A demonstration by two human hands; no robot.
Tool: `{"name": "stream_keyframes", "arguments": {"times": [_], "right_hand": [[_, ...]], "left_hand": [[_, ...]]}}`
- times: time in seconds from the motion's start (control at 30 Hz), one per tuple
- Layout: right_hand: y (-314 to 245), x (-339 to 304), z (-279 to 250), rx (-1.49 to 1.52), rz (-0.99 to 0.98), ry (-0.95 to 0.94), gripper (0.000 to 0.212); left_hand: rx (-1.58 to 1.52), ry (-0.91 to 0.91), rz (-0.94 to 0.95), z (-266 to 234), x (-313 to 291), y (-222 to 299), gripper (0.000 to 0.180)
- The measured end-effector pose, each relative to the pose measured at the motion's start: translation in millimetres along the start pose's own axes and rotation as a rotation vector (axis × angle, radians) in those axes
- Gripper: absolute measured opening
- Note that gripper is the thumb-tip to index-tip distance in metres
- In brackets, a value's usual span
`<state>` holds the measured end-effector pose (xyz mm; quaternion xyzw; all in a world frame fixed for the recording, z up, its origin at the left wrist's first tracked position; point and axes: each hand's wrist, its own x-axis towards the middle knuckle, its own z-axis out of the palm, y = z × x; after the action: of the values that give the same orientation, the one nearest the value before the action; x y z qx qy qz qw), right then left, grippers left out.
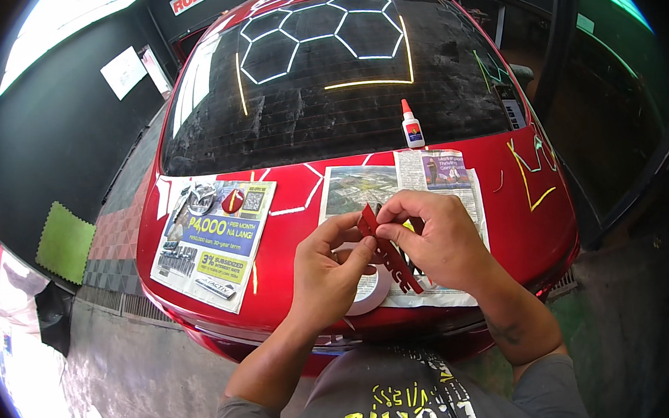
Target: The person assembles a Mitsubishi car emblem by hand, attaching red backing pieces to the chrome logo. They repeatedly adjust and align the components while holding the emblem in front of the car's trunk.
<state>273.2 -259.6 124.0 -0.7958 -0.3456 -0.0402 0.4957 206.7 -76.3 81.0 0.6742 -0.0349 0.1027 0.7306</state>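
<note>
Both hands meet over the near edge of the red car trunk (301,188): left hand (330,268) and right hand (435,236) each pinch a red strip (385,256) above a tape roll (372,288) and newspaper (364,183). Farther off, a glue bottle (412,128) stands by the rear window (332,75); another newspaper (215,242) lies left.

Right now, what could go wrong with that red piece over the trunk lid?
1. Both hands, left hand and right hand, pinch the red strip only at its top end; it could slip onto the tape roll or the red trunk lid.
2. The small glue bottle stands upright by the rear window; a knock might tip it.
</note>
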Motion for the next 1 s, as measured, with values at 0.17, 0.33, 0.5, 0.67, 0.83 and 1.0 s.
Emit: {"name": "stream_keyframes", "arguments": {"times": [0.17, 0.33, 0.5, 0.67, 0.83, 1.0], "right_hand": [[-3, 1, 2, -0.077, -0.029, 0.022, 0.011], [-3, 1, 2, -0.109, -0.032, 0.022, 0.011], [-3, 2, 4, -0.096, -0.02, 0.022, 0.011], [-6, 4, 3, -0.122, -0.012, 0.012, 0.011], [-7, 4, 5, -0.16, -0.026, 0.032, 0.011], [-4, 0, 11, -0.271, -0.088, 0.103, 0.011]], "left_hand": [[-0.003, -0.001, -0.001, -2, 0, -2, 0.034], [-0.012, -0.002, -0.003, -2, 0, 0, 0.034], [-0.01, -0.01, 0.016, -3, -1, -1, 0.036], [-0.001, -0.019, 0.004, -4, -1, 0, 0.035], [0.0, -0.013, -0.001, -4, -1, 0, 0.032], [-0.023, 0.013, 0.054, -2, -1, -3, 0.028]]}}
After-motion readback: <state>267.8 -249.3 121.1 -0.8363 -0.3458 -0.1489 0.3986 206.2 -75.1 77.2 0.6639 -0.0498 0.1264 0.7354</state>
